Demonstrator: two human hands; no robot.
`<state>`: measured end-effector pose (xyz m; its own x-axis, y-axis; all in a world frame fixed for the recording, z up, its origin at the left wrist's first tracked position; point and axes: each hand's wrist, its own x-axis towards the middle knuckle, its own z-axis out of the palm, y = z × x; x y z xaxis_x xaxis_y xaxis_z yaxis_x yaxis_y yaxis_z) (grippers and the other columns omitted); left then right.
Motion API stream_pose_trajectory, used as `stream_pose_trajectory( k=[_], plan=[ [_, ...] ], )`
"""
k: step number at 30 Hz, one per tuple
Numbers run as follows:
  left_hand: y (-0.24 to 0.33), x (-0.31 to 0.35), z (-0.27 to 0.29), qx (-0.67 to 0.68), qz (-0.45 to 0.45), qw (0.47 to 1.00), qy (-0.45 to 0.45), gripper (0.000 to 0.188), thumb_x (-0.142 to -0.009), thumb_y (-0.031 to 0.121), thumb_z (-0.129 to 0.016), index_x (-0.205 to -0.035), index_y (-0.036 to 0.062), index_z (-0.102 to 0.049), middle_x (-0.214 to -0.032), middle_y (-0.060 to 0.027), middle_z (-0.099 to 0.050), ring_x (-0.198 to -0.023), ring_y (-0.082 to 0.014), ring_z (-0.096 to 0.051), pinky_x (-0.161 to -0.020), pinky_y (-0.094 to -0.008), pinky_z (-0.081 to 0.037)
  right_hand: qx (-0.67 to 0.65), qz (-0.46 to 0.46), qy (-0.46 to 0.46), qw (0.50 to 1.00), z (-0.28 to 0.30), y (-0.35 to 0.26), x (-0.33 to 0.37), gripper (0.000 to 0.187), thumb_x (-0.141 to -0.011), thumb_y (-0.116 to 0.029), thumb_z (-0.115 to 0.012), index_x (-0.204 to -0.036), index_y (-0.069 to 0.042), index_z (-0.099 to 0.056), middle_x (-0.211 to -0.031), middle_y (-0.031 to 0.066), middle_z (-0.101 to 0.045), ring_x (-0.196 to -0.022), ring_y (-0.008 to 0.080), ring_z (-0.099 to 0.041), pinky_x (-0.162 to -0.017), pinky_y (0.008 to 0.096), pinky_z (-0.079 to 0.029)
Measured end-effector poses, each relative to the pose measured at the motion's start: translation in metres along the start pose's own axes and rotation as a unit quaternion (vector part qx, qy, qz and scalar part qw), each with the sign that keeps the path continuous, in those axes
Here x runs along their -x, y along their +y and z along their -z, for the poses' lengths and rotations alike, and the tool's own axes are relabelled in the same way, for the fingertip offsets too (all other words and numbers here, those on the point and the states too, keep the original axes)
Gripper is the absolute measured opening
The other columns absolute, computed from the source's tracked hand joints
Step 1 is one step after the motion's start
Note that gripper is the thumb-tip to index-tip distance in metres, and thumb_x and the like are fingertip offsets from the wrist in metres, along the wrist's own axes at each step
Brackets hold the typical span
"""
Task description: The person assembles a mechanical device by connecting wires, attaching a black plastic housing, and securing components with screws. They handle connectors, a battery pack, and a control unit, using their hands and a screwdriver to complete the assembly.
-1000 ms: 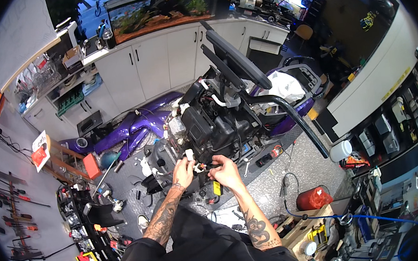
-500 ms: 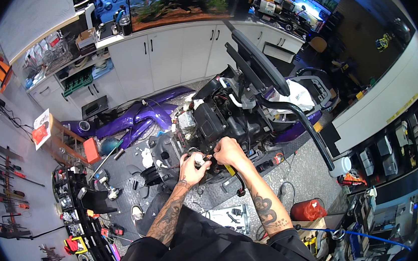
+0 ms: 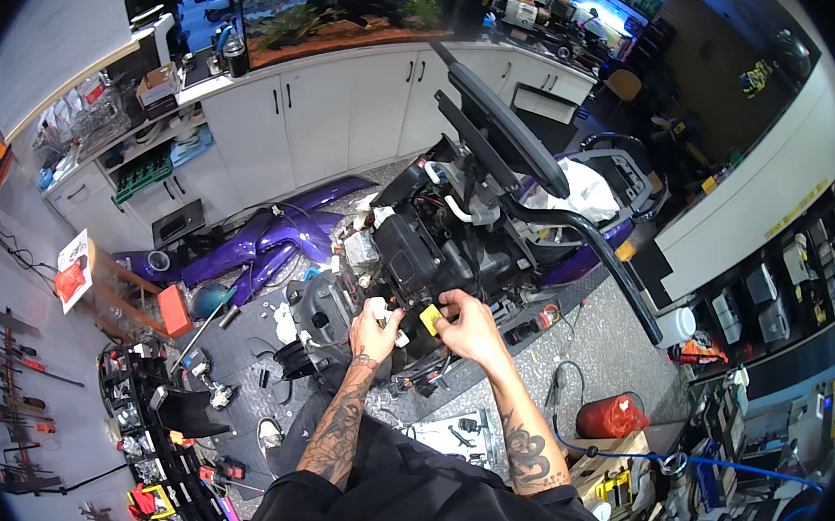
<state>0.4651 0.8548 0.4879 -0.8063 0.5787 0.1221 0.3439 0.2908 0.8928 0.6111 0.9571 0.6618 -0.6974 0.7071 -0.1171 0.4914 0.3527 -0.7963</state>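
A scooter-like vehicle with its body panels off stands before me, its dark frame and engine area exposed. My left hand is closed at its near side, fingers pinched at a small white piece partly hidden by them. To its right my right hand is closed too, thumb and fingers on a flat yellow piece; its exact kind does not show. Dark cables and small parts lie just below both hands. The black handlebar sweeps past on the right.
Purple body panels lie on the floor at the far left. A black tool rack stands at lower left, a red container at lower right. White cabinets carry a fish tank at the back.
My hands have moved apart. The right hand has turned and now grips the yellow piece, which hung below it before; the left has shifted slightly left with the white piece.
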Motion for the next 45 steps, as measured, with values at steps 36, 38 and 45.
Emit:
stream_pose_trajectory(
  k=[36, 38, 45],
  plan=[
    [-0.036, 0.033, 0.041, 0.059, -0.107, 0.988, -0.098, 0.05, -0.084, 0.015, -0.083, -0.124, 0.0044, -0.056, -0.085, -0.0096, -0.072, -0.079, -0.0235, -0.072, -0.073, -0.0358, -0.056, -0.037, 0.151, 0.212, 0.965, 0.006, 0.043, 0.045, 0.014, -0.091, 0.01, -0.06, -0.1, 0.008, -0.07, -0.105, 0.0149, -0.071, -0.082, 0.021, -0.077, -0.073, 0.0295, -0.061],
    [-0.043, 0.02, 0.023, 0.08, -0.079, 0.993, -0.042, 0.047, -0.085, 0.016, -0.085, -0.123, 0.0041, -0.06, -0.089, -0.0097, -0.074, -0.082, -0.018, -0.072, -0.073, -0.0331, -0.057, -0.017, 0.177, 0.212, 0.961, 0.012, 0.029, 0.042, 0.012, -0.091, 0.007, -0.062, -0.099, 0.005, -0.071, -0.099, 0.0143, -0.073, -0.081, 0.023, -0.077, -0.072, 0.031, -0.06],
    [-0.016, 0.009, -0.001, 0.052, -0.033, 0.998, -0.01, 0.051, -0.082, 0.021, -0.085, -0.125, 0.0062, -0.063, -0.107, -0.0147, -0.077, -0.101, -0.0315, -0.075, -0.086, -0.041, -0.058, 0.081, 0.188, 0.254, 0.945, 0.013, 0.011, 0.038, 0.015, -0.087, 0.004, -0.065, -0.099, 0.0, -0.073, -0.094, 0.0163, -0.072, -0.086, 0.036, -0.072, -0.077, 0.0393, -0.057]
  ],
)
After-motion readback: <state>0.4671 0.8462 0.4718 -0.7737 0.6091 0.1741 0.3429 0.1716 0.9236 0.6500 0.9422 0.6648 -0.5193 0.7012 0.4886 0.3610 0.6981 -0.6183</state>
